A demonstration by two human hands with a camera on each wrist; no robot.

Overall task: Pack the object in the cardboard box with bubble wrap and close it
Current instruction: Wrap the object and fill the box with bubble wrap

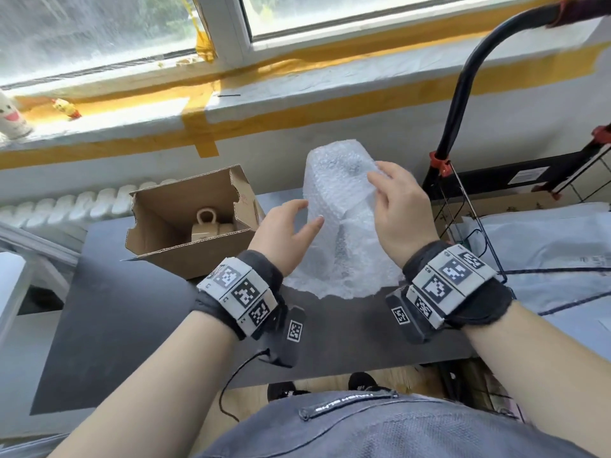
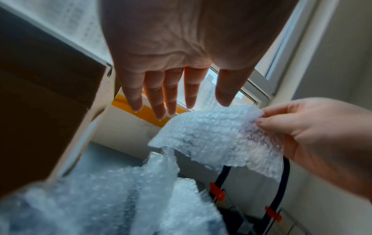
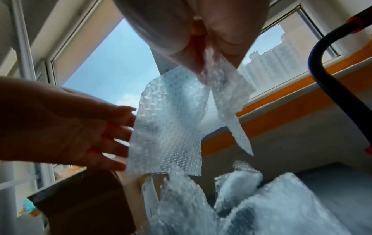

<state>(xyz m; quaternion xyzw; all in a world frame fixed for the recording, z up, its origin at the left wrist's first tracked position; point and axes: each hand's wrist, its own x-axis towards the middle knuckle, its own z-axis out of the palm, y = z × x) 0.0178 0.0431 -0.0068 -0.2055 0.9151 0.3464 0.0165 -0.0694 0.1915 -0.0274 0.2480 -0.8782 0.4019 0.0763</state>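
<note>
Black wristbands (image 1: 463, 285) with white coded marker tiles, thin black cable, grey trousers (image 1: 380, 428)

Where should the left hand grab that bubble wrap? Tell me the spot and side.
Pinch the free left edge of the bubble wrap, coming in from the left. The right hand already pinches its upper right part, the sheet hangs upright, and the left hand, open, is beside that edge.

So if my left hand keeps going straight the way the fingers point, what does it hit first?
Most likely the bubble wrap your right hand pinches. Your left hand is open, fingertips at its edge; whether they touch already is unclear.
</note>
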